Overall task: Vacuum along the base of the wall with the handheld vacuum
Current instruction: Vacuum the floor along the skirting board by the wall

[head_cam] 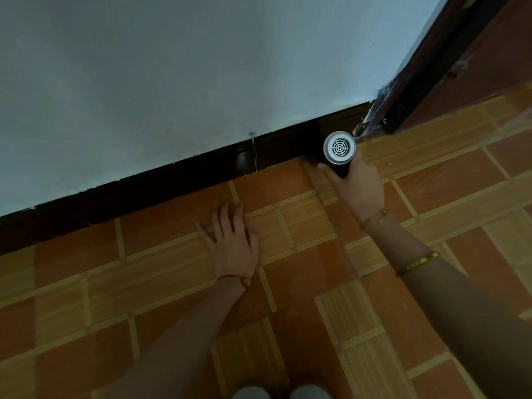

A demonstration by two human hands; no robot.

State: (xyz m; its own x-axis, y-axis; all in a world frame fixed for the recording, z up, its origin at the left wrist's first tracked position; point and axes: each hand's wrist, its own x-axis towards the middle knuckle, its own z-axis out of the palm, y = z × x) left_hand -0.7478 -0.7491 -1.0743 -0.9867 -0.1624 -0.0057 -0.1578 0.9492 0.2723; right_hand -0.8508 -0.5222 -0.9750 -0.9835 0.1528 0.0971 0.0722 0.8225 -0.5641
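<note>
The handheld vacuum [339, 149] is a dark cylinder with a round white vented end cap facing the camera. Its far end is hidden, pointing down at the dark brown baseboard [172, 180] under the pale wall [201, 67]. My right hand [358, 187] grips the vacuum's dark body from below, close to the right end of the baseboard. My left hand [233, 240] lies flat on the floor tiles with fingers spread, a little in front of the baseboard, holding nothing.
The floor [302, 298] is orange and tan patterned tile. A dark wooden door frame [408, 90] and a reddish door [489, 53] stand at the right end of the wall. Two pale knees [280, 393] show at the bottom edge.
</note>
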